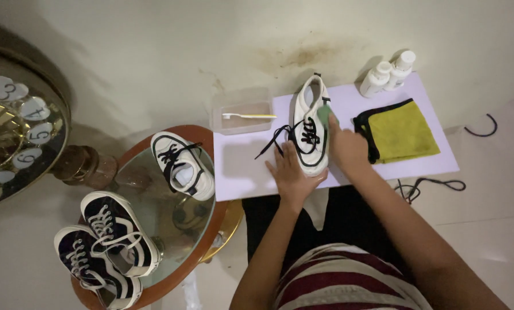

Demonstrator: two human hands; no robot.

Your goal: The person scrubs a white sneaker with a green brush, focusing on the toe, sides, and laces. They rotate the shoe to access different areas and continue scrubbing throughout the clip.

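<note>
A white sneaker with black trim and black laces (310, 123) lies on a pale lilac mat (245, 169) on the floor. My left hand (291, 175) rests flat against the shoe's near left side, fingers spread. My right hand (344, 146) is at the shoe's right side and presses a small green sponge or cloth (325, 115) onto its upper. A loose black lace end trails left across the mat.
A clear tray with a toothbrush (242, 115), two white bottles (388, 73) and a folded yellow cloth (399, 133) sit around the mat. A round glass table (171, 218) at left holds a matching white sneaker (183, 165) and two dark sneakers (105, 244). A clock face (16, 132) stands far left.
</note>
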